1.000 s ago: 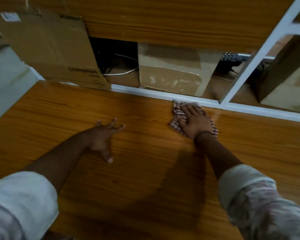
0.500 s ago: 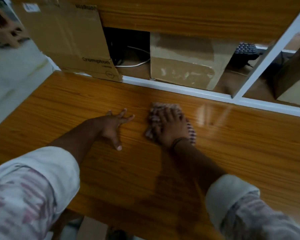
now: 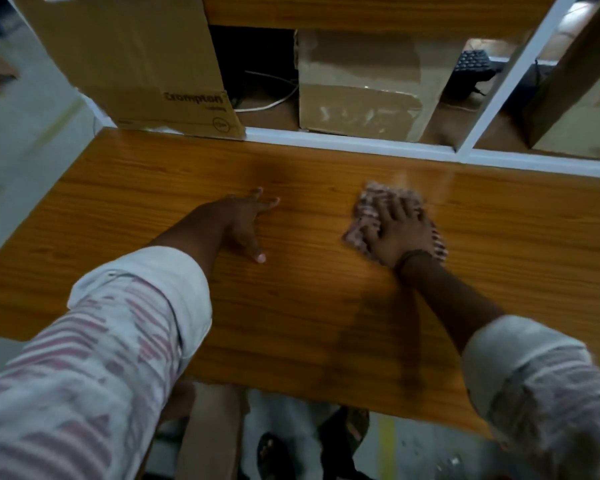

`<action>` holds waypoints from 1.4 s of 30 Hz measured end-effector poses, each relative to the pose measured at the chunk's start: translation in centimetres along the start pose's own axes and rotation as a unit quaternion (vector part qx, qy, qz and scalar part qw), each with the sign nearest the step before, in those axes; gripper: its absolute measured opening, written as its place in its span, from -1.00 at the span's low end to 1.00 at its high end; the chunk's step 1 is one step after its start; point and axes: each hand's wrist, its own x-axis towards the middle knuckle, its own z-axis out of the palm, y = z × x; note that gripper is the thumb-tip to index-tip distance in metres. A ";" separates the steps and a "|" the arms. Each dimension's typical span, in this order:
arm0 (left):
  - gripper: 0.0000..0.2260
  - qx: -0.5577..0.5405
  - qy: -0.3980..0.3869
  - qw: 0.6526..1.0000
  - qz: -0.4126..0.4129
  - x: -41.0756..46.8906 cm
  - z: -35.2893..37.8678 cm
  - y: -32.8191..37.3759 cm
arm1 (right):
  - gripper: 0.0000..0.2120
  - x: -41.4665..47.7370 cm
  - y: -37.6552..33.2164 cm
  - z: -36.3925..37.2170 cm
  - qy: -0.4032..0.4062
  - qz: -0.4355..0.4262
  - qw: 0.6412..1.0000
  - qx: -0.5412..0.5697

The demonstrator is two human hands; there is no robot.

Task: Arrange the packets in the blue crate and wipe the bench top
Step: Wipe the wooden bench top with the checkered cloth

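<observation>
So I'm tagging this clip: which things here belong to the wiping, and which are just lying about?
Job: cloth, bench top, right hand pressing the cloth, left hand flat on the bench top.
Lying about: Crompton box, taped box, keyboard, white cable.

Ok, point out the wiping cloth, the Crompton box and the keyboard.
cloth [image 3: 366, 211]: head view, uncovered part beside the fingers.
Crompton box [image 3: 136, 64]: head view, middle of front face.
keyboard [image 3: 471, 62]: head view, its keys.

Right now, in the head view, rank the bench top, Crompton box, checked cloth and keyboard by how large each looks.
1. bench top
2. Crompton box
3. checked cloth, partly covered
4. keyboard, farther back and partly hidden, so apparent size only
</observation>
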 end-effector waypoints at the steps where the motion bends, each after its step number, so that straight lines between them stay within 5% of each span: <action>1: 0.41 -0.002 0.001 1.000 0.001 0.1 0.1 -0.1 | -0.28 -2.3 -2.3 0.4 0.004 -0.055 0.998 0.003; 5: 0.47 0.003 0.013 1.000 0.011 0.5 0.4 -0.5 | -0.35 -13.7 -10.5 1.9 -0.015 -0.291 0.956 0.033; 7: 0.43 -0.004 0.022 1.000 0.010 0.6 0.5 -0.4 | -0.35 -16.1 -10.6 2.1 -0.025 -0.317 0.948 0.031; 9: 0.33 -0.010 0.031 0.999 0.014 0.1 0.5 -0.2 | -0.36 -14.9 -8.1 2.1 -0.011 -0.276 0.961 0.019; 15: 0.24 -0.015 0.057 0.998 0.016 -0.2 1.2 -0.6 | -0.28 -9.5 -1.8 1.4 -0.008 0.062 0.998 0.011; 22: 0.40 0.000 0.038 0.999 0.003 -0.2 0.7 -0.5 | -0.32 -20.1 -7.9 2.3 -0.033 -0.195 0.980 0.010; 31: 0.27 0.060 0.042 0.994 0.086 -1.0 0.6 8.5 | -0.32 -20.7 2.8 2.5 -0.001 0.023 1.000 0.012; 42: 0.32 0.101 0.007 0.993 0.066 2.5 0.6 19.4 | -0.28 -8.8 11.8 1.4 0.004 0.086 0.996 0.037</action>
